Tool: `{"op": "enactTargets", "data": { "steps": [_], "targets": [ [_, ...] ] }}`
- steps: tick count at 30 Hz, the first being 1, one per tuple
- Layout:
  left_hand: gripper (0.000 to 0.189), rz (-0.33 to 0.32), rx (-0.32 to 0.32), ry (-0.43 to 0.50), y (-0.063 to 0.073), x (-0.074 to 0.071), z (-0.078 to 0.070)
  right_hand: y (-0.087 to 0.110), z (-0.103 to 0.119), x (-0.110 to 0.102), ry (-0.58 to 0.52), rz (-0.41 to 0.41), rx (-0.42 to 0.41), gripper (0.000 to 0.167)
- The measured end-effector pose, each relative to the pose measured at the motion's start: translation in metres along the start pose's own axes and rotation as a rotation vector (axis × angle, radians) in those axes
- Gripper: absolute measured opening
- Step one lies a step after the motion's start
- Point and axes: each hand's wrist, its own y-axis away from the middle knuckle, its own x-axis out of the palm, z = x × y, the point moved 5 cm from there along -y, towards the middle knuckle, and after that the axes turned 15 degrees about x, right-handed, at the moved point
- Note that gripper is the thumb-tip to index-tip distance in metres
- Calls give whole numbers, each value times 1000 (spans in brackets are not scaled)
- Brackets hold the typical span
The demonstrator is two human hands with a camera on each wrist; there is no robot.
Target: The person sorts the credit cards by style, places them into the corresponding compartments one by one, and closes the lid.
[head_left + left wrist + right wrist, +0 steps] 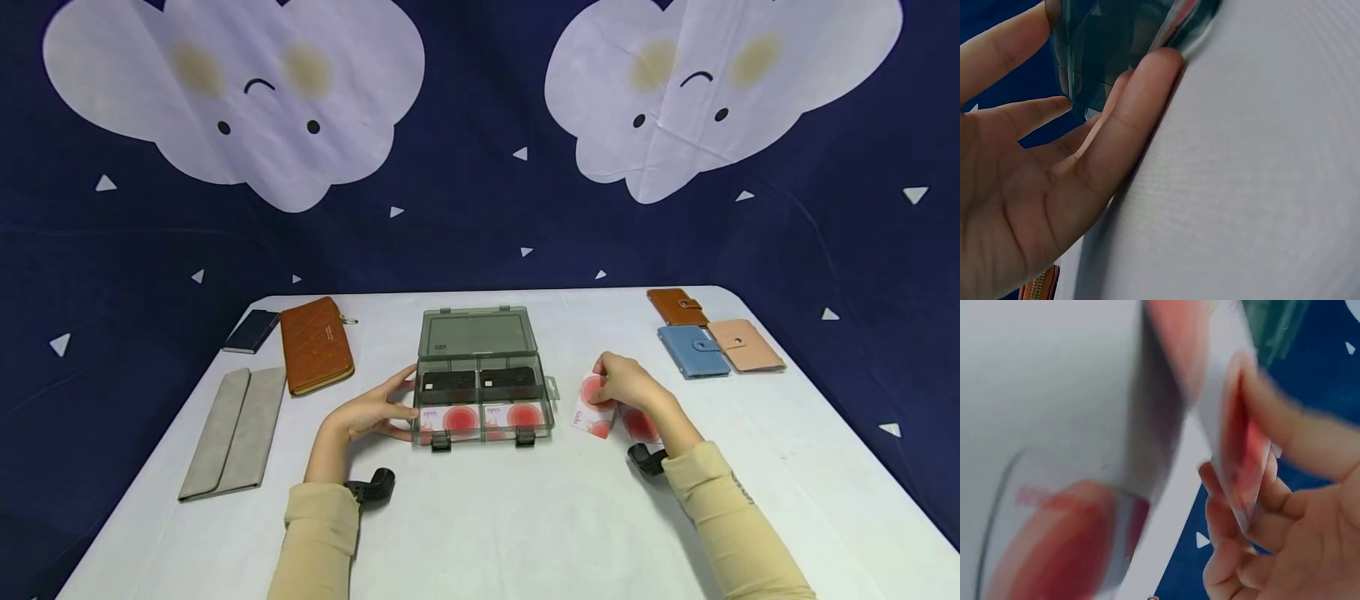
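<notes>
A see-through grey-green plastic organizer box [480, 440] lies in the middle of the table with its lid [477, 333] raised. Black cards [507, 379] sit in its back compartments, white cards with red circles [460, 419] in the front ones. My left hand [375, 410] touches the box's left side, its fingers spread and mostly straight; the left wrist view shows fingertips against the plastic wall [1110, 44]. Right of the box, my right hand [630, 383] pinches a white card with red circles [1244, 440] between thumb and fingers, held tilted. Another such card [1060, 544] lies on the table beneath.
At left are a brown zip wallet [317, 346], a dark blue booklet [251, 331] and a grey folding pouch [234, 433]. Brown [675, 307], blue [692, 352] and pink [742, 343] snap card holders lie at the back right. A dark blue cloud-print curtain [480, 233] hangs behind.
</notes>
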Motion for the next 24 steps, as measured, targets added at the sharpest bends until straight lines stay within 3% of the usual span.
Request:
{"op": "enactTargets", "data": {
  "steps": [3, 5, 8, 13, 16, 20, 24],
  "targets": [
    [87, 5, 1, 3, 0, 0, 0, 0, 0, -6, -183, -13, 27, 27],
    [87, 6, 2, 3, 0, 0, 0, 2, 2, -12, -243, -43, 37, 26],
    [87, 7, 3, 2, 0, 1, -1, 6, 6, -21, -311, -131, 48, 27],
    [87, 4, -1, 1, 1, 1, -1, 17, 22, -30, -469, -258, -11, 36],
    [87, 2, -2, -1, 1, 1, -1, 22, 35, -26, -604, -207, -76, 34],
    [87, -1, -4, -1, 0, 1, -1, 24, 53, -9, -721, -66, -161, 28],
    [87, -2, -3, 1, 1, 0, -1, 26, 67, 10, -682, 6, -204, 19]
  ]
}}
